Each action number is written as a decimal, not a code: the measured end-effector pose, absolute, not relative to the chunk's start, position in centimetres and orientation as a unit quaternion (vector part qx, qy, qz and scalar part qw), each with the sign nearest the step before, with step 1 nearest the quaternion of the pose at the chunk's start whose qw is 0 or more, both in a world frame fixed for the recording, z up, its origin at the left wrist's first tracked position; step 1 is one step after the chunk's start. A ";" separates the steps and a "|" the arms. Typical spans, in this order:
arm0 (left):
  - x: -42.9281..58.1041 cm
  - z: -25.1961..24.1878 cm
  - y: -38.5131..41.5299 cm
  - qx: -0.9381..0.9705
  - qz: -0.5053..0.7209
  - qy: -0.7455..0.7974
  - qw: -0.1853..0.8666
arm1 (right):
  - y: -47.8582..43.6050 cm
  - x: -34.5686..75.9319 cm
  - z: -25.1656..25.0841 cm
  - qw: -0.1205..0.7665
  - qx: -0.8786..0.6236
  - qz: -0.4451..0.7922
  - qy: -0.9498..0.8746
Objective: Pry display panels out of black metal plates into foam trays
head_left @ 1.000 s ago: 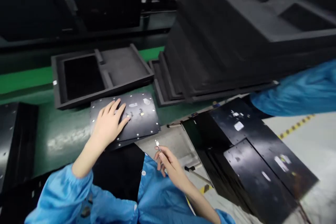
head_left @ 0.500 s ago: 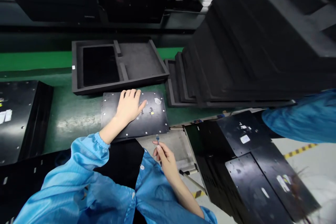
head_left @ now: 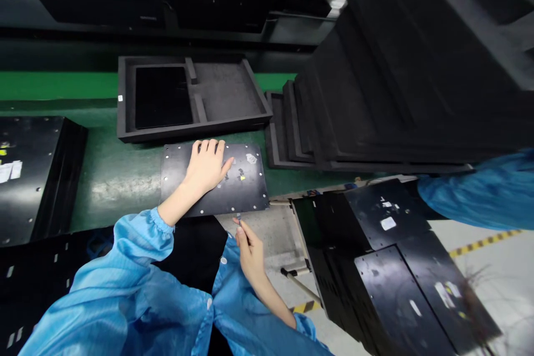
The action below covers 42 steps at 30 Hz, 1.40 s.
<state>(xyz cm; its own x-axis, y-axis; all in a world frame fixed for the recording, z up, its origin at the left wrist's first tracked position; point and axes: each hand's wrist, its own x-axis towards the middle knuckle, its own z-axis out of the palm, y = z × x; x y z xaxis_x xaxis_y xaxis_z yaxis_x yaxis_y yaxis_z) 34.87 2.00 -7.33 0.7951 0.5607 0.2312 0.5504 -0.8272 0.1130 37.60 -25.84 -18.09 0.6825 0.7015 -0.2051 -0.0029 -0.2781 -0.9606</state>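
Observation:
A flat black metal plate (head_left: 246, 192) with small holes along its edges lies on the green belt in front of me. My left hand (head_left: 206, 167) rests flat on its upper middle, fingers stretched out. My right hand (head_left: 249, 247) is just below the plate's near edge, fingers pinched on a small thin tool (head_left: 239, 218) whose tip points at that edge. A dark foam tray (head_left: 233, 94) with two compartments sits right behind the plate.
A tall leaning stack of dark foam trays (head_left: 396, 67) fills the right. Black metal plates are piled at lower right (head_left: 400, 256) and on the left (head_left: 33, 172). Another person's blue sleeve (head_left: 479, 189) reaches in from the right. The green belt (head_left: 117, 178) runs across.
My left hand has slid up the plate and stayed flat on it. My right hand with the small tool has moved left and closer to the plate's near edge.

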 end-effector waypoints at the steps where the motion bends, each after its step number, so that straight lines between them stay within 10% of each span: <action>1: 34.9 -7.3 2.0 0.947 0.128 0.293 0.020 | -25.8 37.5 -18.0 0.546 -0.738 0.310 -0.247; 18: 34.9 -7.4 1.8 0.948 0.132 0.287 0.025 | -25.9 37.6 -15.0 0.462 -0.796 0.264 -0.290; 27: 31.3 -5.4 -1.7 0.973 0.059 0.209 0.078 | -25.7 43.3 -7.0 0.147 -0.840 0.260 -0.453; 34: 27.4 -3.8 -5.9 0.987 -0.070 0.121 -0.083 | -24.1 44.3 -5.2 -0.024 -0.839 0.221 -0.497; 42: 28.5 2.4 -2.3 0.992 0.006 0.112 -0.066 | -24.1 44.4 -5.3 -0.002 -0.837 0.181 -0.516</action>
<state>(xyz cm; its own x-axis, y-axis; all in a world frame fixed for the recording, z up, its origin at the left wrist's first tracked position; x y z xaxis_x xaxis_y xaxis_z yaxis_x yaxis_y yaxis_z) 28.45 -2.34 2.42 0.9751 0.2204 0.0261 0.2219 -0.9665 -0.1293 44.40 -24.12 -5.32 0.4022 0.8632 -0.3052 0.8647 -0.4677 -0.1831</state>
